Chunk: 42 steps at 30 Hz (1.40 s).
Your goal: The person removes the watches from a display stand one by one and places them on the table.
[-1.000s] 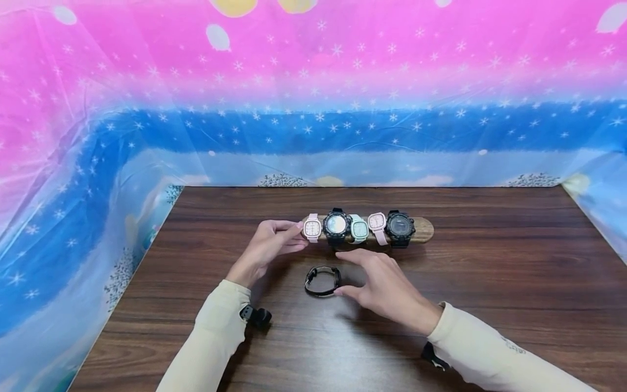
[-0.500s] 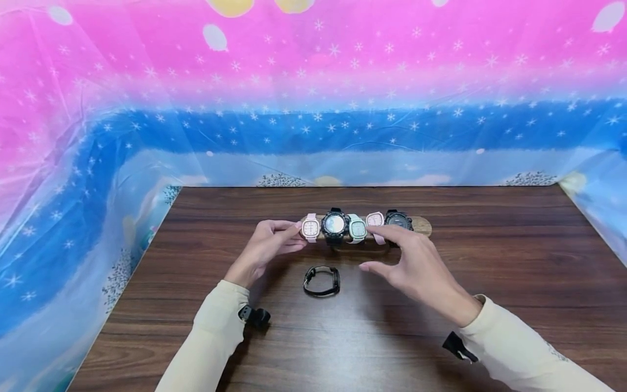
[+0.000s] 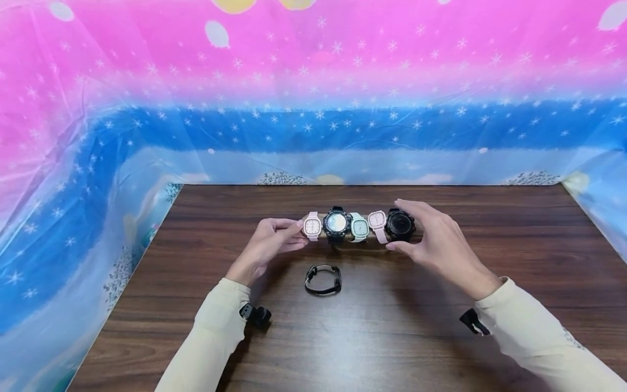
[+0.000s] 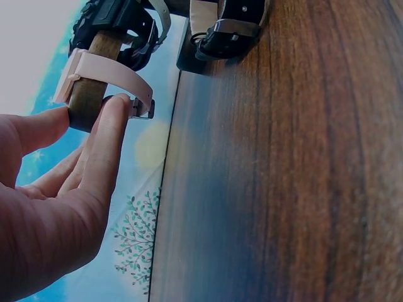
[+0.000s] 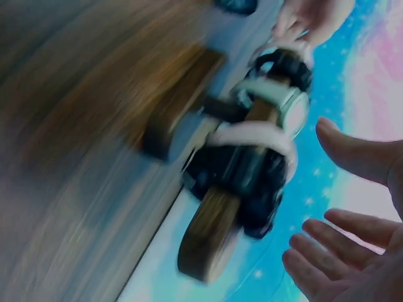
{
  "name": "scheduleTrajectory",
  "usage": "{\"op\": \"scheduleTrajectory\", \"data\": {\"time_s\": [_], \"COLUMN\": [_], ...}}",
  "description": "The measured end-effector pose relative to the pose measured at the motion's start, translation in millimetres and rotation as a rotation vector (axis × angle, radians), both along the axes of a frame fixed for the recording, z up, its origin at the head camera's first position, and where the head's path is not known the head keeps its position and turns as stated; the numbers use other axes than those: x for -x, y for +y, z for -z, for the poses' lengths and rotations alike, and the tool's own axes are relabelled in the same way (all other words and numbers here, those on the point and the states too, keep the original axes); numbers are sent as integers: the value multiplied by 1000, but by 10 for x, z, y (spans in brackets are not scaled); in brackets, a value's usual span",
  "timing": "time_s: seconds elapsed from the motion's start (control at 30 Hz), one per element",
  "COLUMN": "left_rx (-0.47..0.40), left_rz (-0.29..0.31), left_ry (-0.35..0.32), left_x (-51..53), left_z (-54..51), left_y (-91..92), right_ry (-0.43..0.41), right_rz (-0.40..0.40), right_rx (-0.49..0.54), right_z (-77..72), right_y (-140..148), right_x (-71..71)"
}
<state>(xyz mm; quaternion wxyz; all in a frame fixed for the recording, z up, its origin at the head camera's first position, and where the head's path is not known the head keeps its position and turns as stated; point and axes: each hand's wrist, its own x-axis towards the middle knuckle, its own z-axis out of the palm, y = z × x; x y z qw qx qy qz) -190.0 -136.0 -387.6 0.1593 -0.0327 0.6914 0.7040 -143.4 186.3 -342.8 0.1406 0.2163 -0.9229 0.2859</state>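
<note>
A raised wooden bar (image 4: pixel 88 100) carries several watches in a row. My left hand (image 3: pixel 266 245) pinches the bar's left end between thumb and fingers, beside a pale pink watch (image 3: pixel 312 226). Further along it sit a black watch (image 3: pixel 336 222), a mint watch (image 3: pixel 360 227), a second pink watch (image 3: pixel 377 220) and another black watch (image 3: pixel 399 224). Around that last one my right hand (image 3: pixel 441 250) stands spread, thumb in front and fingers behind; in the right wrist view a gap separates the fingers from it. A black watch with a looped strap (image 3: pixel 323 280) lies on the table.
The bar stands on a wooden base (image 5: pixel 179 104), joined by a short post. A dark wood-grain table (image 3: pixel 220 348) lies beneath everything, and a pink and blue patterned cloth (image 3: pixel 313 130) hangs behind and at both sides.
My right hand has moved from beside the looped black watch on the table, rightward and back to the right end of the row. My left hand stays on the bar's left end.
</note>
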Motion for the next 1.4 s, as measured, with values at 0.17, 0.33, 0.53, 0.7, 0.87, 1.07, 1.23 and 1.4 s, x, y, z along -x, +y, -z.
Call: {"op": "scheduleTrajectory", "data": {"time_s": [0.17, 0.33, 0.53, 0.7, 0.87, 1.07, 1.23, 1.4], "left_rx": [-3, -2, -2, -4, -1, 3, 6, 7], "left_rz": [-3, 0, 9, 11, 6, 9, 6, 7], "left_ry": [9, 8, 8, -4, -9, -6, -3, -2], "left_x": [11, 15, 12, 11, 8, 8, 8, 8], "left_z": [-8, -7, -8, -7, -6, -4, -8, -12], "left_y": [2, -1, 0, 0, 1, 6, 5, 0], "right_ry": [-53, -88, -105, -134, -150, -154, -159, -170], "right_rz": [0, -6, -57, -87, -98, -94, -83, -61], "right_rx": [-78, -132, -167, -196, -216, -215, -210, -213], "right_z": [11, 50, 89, 97, 96, 87, 71, 52], "right_y": [77, 102, 111, 106, 96, 115, 162, 239], "right_x": [102, 193, 289, 336, 355, 355, 352, 346]}}
